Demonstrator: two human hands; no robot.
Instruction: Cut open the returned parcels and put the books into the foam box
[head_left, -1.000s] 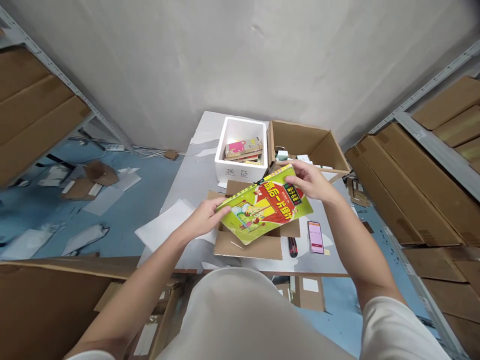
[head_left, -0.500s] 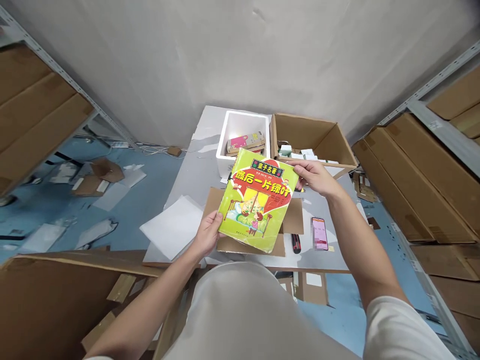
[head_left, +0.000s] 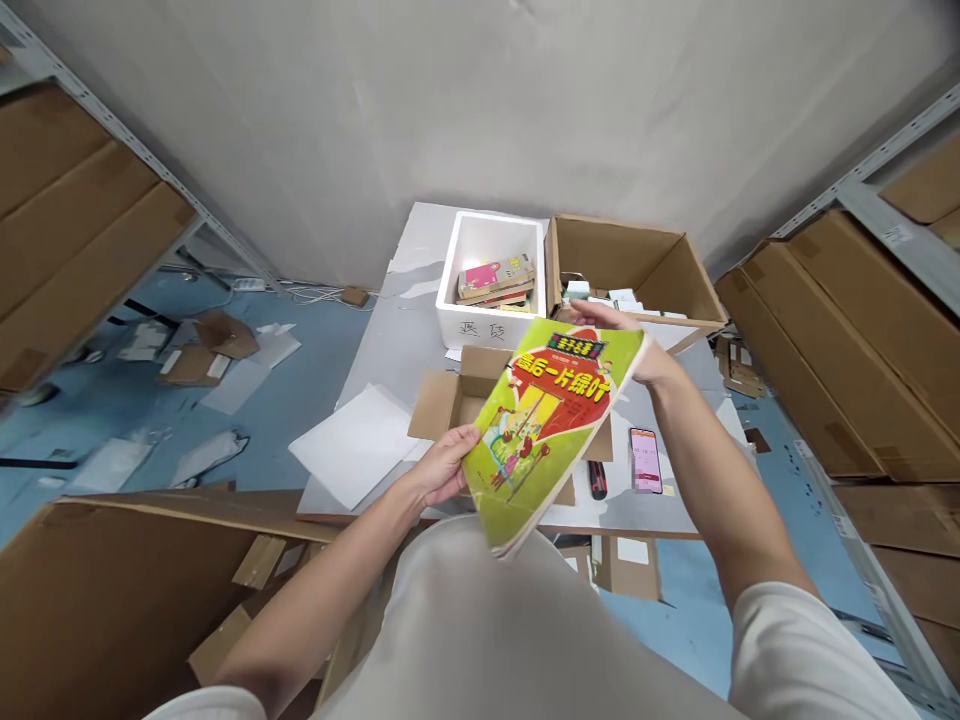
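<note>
A green and red picture book (head_left: 544,420) is held tilted above the table, its cover facing up and its page edges showing at the lower right. My left hand (head_left: 448,466) grips its left edge, thumb on the cover. My right hand (head_left: 626,335) is behind the upper right corner, partly hidden by the book. Beneath the book lies an open small cardboard box (head_left: 435,403), largely covered. Behind it, a white foam box (head_left: 487,328) contains several books (head_left: 495,277).
A large cardboard box (head_left: 701,285) with small white packages stands at the back right. White foam sheets (head_left: 360,443) lie at the left. A phone (head_left: 646,461) and a red-black tool (head_left: 597,480) are right of the small box. Shelves of cartons (head_left: 817,340) flank the table.
The book has turned clockwise and tilted, moving slightly right and toward me. More of the small box and the foam box's front now shows. My left hand has shifted slightly right.
</note>
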